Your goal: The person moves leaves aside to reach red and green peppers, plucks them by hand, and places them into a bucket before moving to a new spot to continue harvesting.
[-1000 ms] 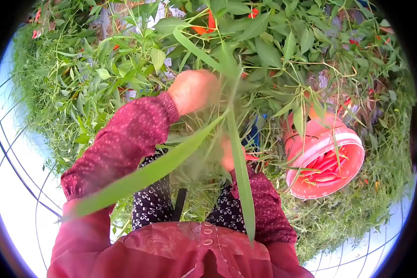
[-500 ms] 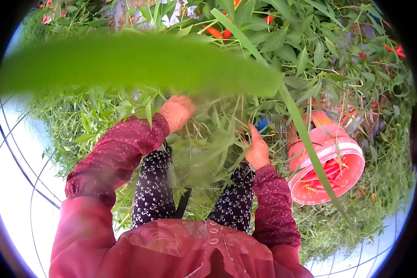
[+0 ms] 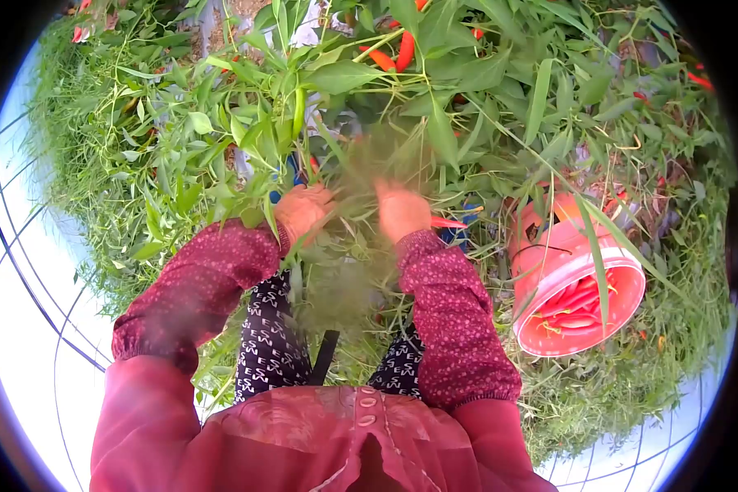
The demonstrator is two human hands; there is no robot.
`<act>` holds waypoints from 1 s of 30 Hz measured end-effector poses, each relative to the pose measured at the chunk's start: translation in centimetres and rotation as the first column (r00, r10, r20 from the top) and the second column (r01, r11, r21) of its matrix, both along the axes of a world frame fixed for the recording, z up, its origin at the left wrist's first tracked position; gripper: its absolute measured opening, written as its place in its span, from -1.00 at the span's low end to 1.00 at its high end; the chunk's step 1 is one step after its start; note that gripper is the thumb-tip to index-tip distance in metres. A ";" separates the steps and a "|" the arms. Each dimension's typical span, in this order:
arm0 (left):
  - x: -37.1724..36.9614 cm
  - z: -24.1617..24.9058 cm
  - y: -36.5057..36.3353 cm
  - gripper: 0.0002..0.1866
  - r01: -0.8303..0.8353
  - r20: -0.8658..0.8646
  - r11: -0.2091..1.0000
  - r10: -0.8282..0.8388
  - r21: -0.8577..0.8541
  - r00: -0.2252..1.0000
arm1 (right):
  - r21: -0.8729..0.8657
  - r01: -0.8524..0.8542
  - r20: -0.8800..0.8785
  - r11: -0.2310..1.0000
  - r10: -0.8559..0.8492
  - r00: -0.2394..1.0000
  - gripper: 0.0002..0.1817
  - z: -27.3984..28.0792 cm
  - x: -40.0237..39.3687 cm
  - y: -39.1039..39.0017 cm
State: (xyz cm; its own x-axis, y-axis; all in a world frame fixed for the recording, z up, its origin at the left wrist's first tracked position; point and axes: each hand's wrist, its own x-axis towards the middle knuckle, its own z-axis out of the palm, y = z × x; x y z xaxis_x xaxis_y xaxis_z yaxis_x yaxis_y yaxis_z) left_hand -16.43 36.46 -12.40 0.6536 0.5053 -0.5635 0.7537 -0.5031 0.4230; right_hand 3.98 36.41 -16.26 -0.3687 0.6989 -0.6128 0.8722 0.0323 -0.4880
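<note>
My left hand is among the leafy stems in front of my knees, its fingers curled and partly hidden by foliage. To its right, my right hand is blurred at the fingertips, which point into the plants. A red pepper sticks out beside the right hand's outer edge; whether the hand grips it is unclear. Above the hands, red peppers and a green pepper hang on the plants.
A pink bucket holding several red peppers lies tilted at the right. Long grass blades cross in front of it. Dense pepper plants fill the far side. Something blue shows between the right hand and the bucket.
My right hand has moved left and forward, closer to my left hand, and a red pepper now shows beside it. The large blurred leaf across the view is gone. My left hand has shifted slightly.
</note>
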 end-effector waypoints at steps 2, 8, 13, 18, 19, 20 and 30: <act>0.2 0.8 0.7 -0.77 -0.007 -0.001 0.997 0.007 -0.073 1.000 | -0.101 -0.047 0.014 0.994 0.049 0.999 -0.64 -0.5 0.5 -2.7; 0.5 1.3 1.3 -0.76 0.054 -0.006 0.994 -0.055 -0.091 0.998 | -0.200 0.086 -0.106 0.976 -0.109 0.988 -0.60 4.3 0.2 -10.0; 2.8 1.6 2.6 -0.84 0.188 -0.031 0.981 -0.190 -0.055 0.981 | -0.260 0.130 -0.145 0.957 -0.171 0.974 -0.46 4.5 -2.5 -14.2; 11.8 2.5 5.3 -0.80 0.028 0.250 0.999 -0.019 -0.033 0.968 | -0.385 0.079 -0.158 0.920 -0.149 0.976 -0.42 3.1 -2.1 -13.0; 12.7 2.1 6.0 -0.82 -0.054 0.368 0.989 0.103 -0.140 0.924 | -0.370 0.071 -0.177 0.926 -0.145 0.974 -0.42 2.8 -2.0 -13.3; 13.5 2.1 6.9 -0.83 -0.073 0.273 0.988 0.107 -0.133 0.956 | -0.315 0.101 -0.188 0.944 -0.166 0.968 -0.40 2.5 -1.8 -13.9; 8.6 1.5 16.9 -0.85 -0.638 0.253 0.692 0.586 0.338 0.770 | -0.493 0.422 -0.327 0.761 -0.612 0.721 -0.30 5.3 3.7 -10.3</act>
State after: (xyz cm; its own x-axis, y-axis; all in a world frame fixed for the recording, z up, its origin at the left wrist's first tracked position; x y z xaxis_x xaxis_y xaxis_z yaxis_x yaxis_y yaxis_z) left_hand -7.80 53.39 -10.88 0.1675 0.9703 -0.1746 0.9108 -0.0845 0.4040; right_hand 7.68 26.16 -10.94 -0.3078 0.6240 -0.7183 0.3738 -0.6150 -0.6944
